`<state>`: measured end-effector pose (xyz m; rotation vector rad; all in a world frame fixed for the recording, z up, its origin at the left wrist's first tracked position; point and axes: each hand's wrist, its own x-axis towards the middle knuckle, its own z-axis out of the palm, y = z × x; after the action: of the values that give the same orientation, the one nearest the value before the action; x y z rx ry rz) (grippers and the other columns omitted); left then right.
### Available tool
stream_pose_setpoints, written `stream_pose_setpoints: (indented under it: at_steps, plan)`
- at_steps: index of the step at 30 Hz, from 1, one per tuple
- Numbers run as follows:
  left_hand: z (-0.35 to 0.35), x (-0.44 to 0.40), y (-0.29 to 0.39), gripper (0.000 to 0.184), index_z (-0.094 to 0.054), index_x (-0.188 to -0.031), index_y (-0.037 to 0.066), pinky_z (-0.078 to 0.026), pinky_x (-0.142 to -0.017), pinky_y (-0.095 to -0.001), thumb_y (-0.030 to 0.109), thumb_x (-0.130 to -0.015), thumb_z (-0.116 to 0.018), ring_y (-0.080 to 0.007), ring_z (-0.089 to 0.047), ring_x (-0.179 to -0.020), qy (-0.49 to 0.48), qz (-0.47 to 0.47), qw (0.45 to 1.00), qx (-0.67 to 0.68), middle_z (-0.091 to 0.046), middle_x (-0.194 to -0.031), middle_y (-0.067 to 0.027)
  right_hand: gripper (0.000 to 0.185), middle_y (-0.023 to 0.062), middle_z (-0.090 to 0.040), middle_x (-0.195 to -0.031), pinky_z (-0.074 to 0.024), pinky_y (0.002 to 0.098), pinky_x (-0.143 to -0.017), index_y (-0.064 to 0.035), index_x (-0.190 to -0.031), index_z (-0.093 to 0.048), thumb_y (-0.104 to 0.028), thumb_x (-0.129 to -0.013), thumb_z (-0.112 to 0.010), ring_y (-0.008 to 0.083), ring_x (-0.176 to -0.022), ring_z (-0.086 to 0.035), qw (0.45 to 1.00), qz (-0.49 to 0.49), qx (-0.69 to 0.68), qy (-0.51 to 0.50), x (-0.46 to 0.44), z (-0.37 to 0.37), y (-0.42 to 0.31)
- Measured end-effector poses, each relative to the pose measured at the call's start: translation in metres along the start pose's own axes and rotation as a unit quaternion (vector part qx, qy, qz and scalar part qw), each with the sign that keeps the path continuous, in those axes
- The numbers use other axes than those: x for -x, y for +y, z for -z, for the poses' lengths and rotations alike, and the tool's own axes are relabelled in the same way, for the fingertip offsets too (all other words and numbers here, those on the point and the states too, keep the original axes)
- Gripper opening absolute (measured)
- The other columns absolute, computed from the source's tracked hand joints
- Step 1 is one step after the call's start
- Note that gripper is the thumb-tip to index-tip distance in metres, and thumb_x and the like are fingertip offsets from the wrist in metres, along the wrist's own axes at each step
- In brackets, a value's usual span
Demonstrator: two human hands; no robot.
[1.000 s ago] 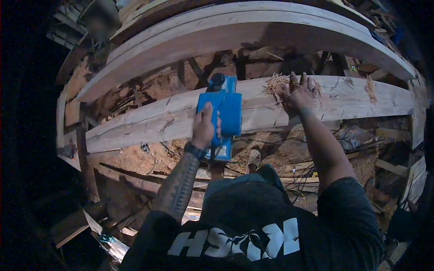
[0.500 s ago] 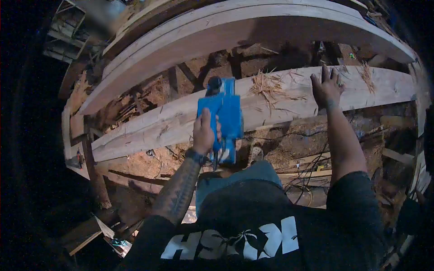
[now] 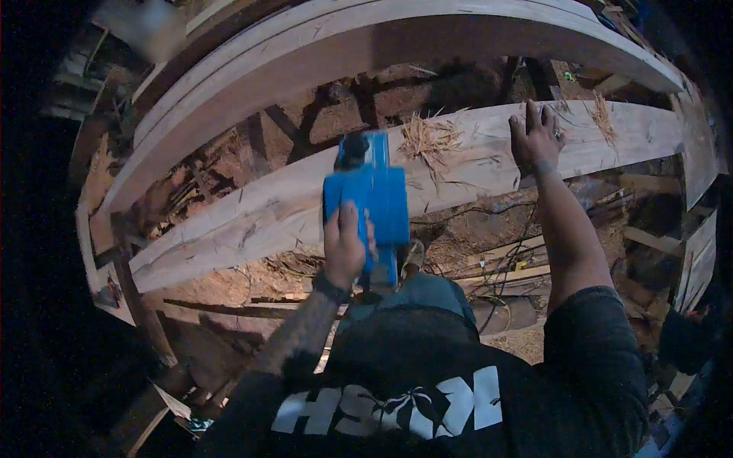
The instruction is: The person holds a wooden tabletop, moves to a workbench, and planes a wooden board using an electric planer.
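Observation:
My left hand [image 3: 345,248] grips the handle of a blue electric hand planer [image 3: 385,202], its fingers wrapped round it. The planer lies across a long pale wooden plank [image 3: 252,210], near its middle. To the right of the tool, a heap of curled wood shavings [image 3: 430,143] rests on the plank. Further right, my right hand [image 3: 537,145] is open on the plank, fingers spread, with a ring on one finger. A smaller clump of shavings [image 3: 603,118] lies beyond that hand. The planer's sole is hidden.
Behind the plank stand stacked thick boards [image 3: 305,57] on edge. Wooden supports [image 3: 134,298] hold the left end. Dark cords [image 3: 500,286] and scrap boards [image 3: 504,248] lie on the ground, which is strewn with shavings. Part of a shoe [image 3: 413,258] shows below the planer.
The view has shifted, so the plank appears further left. Relative to the plank, the planer in my left hand has moved slightly right, nearer the shavings. My right hand stays in place.

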<state>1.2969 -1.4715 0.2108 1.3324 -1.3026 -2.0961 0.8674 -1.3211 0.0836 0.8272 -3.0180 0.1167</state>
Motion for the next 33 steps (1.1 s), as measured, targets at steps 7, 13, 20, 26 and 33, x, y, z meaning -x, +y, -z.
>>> stream_pose_setpoints:
  at_steps: [7, 13, 20, 26, 33]
  plan:
    - [-0.008, -0.041, 0.012, 0.054, -0.057, -0.101, 0.008, -0.045, -0.047, -0.0315, 0.06, -0.111, -0.043, -0.0125, -0.051, -0.051, 0.01, 0.008, 0.999, -0.036, -0.054, -0.069, -0.0016, 0.083, 0.0204, -0.028, -0.173, -0.0118, 0.0679, -0.124, -0.0308, -0.168, -0.03, -0.075, -0.099, -0.045, 0.0421, -0.16, -0.023, 1.0, 0.01, -0.007, -0.003, 0.0, 0.008, -0.004]
    - [-0.003, 0.035, -0.022, 0.053, -0.058, -0.1, 0.009, -0.044, -0.047, -0.0302, 0.058, -0.112, -0.042, -0.0128, -0.051, -0.05, 0.031, 0.012, 0.998, -0.048, -0.055, -0.067, -0.0021, 0.099, 0.0214, -0.015, -0.177, -0.0096, 0.0721, -0.124, -0.0302, -0.171, -0.021, -0.085, -0.092, -0.047, 0.0462, -0.162, -0.017, 0.995, 0.082, 0.033, -0.052, -0.009, -0.009, 0.017]
    - [-0.07, -0.021, -0.002, 0.061, -0.059, -0.1, 0.011, -0.046, -0.046, -0.0336, 0.067, -0.109, -0.039, -0.015, -0.052, -0.049, 0.107, -0.015, 0.994, -0.025, -0.056, -0.067, -0.0021, 0.1, 0.014, -0.018, -0.178, -0.005, 0.0657, -0.128, -0.0329, -0.168, -0.033, -0.085, -0.086, -0.057, 0.0405, -0.162, -0.019, 0.92, 0.367, 0.011, -0.135, -0.021, 0.044, 0.084]
    - [-0.082, 0.023, -0.021, 0.06, -0.058, -0.097, 0.009, -0.044, -0.046, -0.033, 0.067, -0.108, -0.044, -0.0134, -0.052, -0.05, 0.141, -0.017, 0.99, -0.005, -0.054, -0.065, -0.0015, 0.098, 0.0116, -0.023, -0.177, -0.0051, 0.0643, -0.129, -0.0341, -0.166, -0.036, -0.083, -0.085, -0.059, 0.0383, -0.162, -0.022, 0.924, 0.363, -0.017, -0.12, -0.019, 0.047, 0.086]
    - [-0.074, 0.023, -0.036, 0.061, -0.058, -0.096, 0.009, -0.045, -0.045, -0.0337, 0.066, -0.109, -0.042, -0.0144, -0.051, -0.049, 0.148, -0.038, 0.986, -0.06, -0.054, -0.065, -0.0022, 0.094, 0.0145, -0.03, -0.174, -0.0055, 0.0618, -0.129, -0.0293, -0.165, -0.039, -0.077, -0.087, -0.061, 0.0387, -0.161, -0.024, 0.922, 0.371, -0.05, -0.097, -0.019, 0.045, 0.092]
